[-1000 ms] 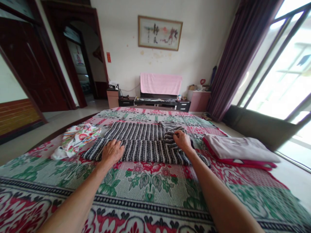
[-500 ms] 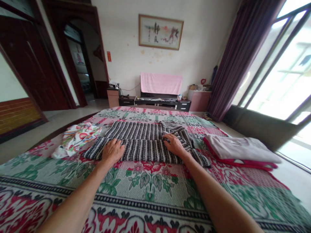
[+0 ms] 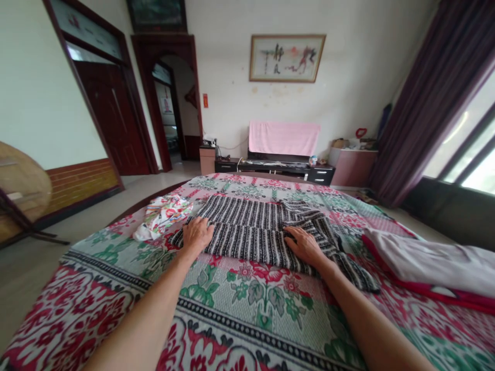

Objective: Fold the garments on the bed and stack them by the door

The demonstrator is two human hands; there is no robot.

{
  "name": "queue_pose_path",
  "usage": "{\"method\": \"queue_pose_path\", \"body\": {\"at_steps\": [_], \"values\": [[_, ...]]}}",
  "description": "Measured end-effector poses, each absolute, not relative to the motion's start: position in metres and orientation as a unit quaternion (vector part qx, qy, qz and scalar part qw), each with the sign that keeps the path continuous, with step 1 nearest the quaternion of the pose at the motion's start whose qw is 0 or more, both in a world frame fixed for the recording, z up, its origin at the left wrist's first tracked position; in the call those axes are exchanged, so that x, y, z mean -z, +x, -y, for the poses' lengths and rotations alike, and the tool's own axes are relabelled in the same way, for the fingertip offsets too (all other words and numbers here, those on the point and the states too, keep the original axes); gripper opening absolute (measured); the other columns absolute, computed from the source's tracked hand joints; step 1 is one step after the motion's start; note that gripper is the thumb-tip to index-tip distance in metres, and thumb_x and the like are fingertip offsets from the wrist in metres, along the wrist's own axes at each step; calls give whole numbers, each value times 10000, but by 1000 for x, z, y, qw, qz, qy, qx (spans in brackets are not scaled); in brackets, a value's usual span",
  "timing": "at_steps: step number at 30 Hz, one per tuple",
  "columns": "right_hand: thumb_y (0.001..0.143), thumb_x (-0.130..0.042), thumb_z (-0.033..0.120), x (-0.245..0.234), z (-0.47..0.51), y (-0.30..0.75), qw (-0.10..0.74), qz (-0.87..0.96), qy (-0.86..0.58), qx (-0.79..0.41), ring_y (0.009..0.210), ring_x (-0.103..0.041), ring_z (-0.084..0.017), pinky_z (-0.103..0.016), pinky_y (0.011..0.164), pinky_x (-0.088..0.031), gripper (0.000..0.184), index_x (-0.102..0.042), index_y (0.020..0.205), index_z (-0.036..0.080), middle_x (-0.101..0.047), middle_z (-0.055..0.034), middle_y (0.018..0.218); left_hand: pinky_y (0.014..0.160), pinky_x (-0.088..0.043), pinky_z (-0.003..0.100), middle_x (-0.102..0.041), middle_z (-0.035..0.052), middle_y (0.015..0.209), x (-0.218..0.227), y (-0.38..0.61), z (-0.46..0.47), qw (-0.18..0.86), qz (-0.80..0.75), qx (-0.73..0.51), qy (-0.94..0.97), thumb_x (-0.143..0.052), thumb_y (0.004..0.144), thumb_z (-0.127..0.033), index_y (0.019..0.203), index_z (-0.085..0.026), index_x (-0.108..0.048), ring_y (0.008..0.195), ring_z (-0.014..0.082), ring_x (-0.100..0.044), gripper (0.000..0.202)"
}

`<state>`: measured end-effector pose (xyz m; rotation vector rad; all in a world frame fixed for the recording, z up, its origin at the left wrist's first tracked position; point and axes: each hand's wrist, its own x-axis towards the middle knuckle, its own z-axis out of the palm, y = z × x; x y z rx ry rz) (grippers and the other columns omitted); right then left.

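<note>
A black-and-white striped knit garment (image 3: 247, 241) lies spread on the flowered bedcover (image 3: 240, 309), with a crease running across its middle. My left hand (image 3: 198, 236) rests on its left part, fingers lying on the knit. On the right part, my right hand (image 3: 304, 246) presses down with fingers apart. Past the right hand, a sleeve-like piece (image 3: 353, 270) trails toward the lower right, and bunched folds of the same knit lie behind that hand. Neither hand visibly grips the fabric.
A crumpled white floral cloth (image 3: 164, 214) lies to the left of the garment. Folded grey and red fabric (image 3: 436, 263) is stacked on the right. Beyond the bed stand a low black cabinet (image 3: 286, 171) and a pink-draped screen (image 3: 284, 138).
My view has turned to the left, so everything sits farther right in the picture. Both hands stay on the striped garment, in nearly the same places.
</note>
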<state>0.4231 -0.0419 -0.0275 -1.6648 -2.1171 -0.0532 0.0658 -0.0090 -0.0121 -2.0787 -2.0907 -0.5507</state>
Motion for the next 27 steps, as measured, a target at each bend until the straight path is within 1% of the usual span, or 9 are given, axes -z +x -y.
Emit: {"method": "queue_pose_path", "body": {"at_steps": [7, 10, 12, 14, 17, 20, 22, 27], "values": [[884, -475, 291, 27, 44, 421, 233, 758, -609, 6, 1178, -534, -208, -368, 1018, -382, 367, -583, 1219, 190, -607, -91, 1266, 936, -410, 455, -573, 126, 1225, 24, 52, 5, 79, 696, 144, -699, -351, 897, -376, 1118, -188, -623, 1158, 288, -506, 397], [878, -471, 275, 22, 44, 422, 286, 737, -612, 14, 1103, -582, -198, -331, 983, -414, 343, -597, 1184, 183, -636, -90, 1203, 934, -414, 453, -573, 118, 1211, 29, 52, 3, 86, 698, 135, -698, -328, 900, -394, 1112, -201, -615, 1162, 284, -503, 406], [875, -447, 241, 16, 43, 428, 329, 698, -635, 45, 1066, -599, -198, -316, 969, -423, 328, -615, 1149, 173, -652, -93, 1158, 939, -410, 463, -566, 119, 1225, 30, 51, 1, 82, 698, 132, -699, -318, 898, -405, 1126, -207, -609, 1168, 289, -499, 419], [857, -430, 194, 7, 41, 439, 347, 645, -676, 79, 1066, -597, -204, -311, 973, -416, 341, -625, 1135, 162, -654, -101, 1145, 958, -393, 488, -552, 122, 1256, 31, 50, -2, 75, 700, 133, -697, -314, 896, -406, 1143, -208, -604, 1184, 296, -485, 429], [824, -451, 175, -2, 42, 460, 310, 582, -748, 76, 1059, -605, -211, -298, 957, -418, 375, -622, 1157, 150, -655, -109, 1150, 974, -372, 522, -546, 128, 1277, 33, 49, -3, 69, 699, 138, -698, -326, 895, -396, 1159, -204, -603, 1197, 306, -472, 428], [823, -478, 223, -2, 45, 476, 237, 557, -796, 16, 987, -642, -227, -295, 881, -451, 374, -627, 1154, 130, -694, -118, 1053, 955, -383, 538, -555, 148, 1264, 34, 48, -3, 73, 693, 150, -701, -344, 894, -385, 1165, -189, -610, 1181, 320, -487, 427], [834, -475, 251, 0, 47, 480, 203, 553, -808, 1, 953, -656, -233, -295, 845, -459, 364, -638, 1131, 121, -711, -126, 980, 954, -384, 541, -549, 159, 1276, 35, 49, -3, 76, 693, 159, -699, -339, 897, -382, 1171, -177, -612, 1182, 329, -491, 438], [850, -468, 338, 3, 51, 476, 157, 537, -827, 48, 993, -646, -245, -306, 836, -466, 372, -673, 1060, 109, -688, -181, 1029, 971, -378, 549, -527, 157, 1325, 34, 49, -3, 68, 696, 168, -695, -345, 890, -389, 1199, -179, -606, 1209, 339, -477, 456]]}}
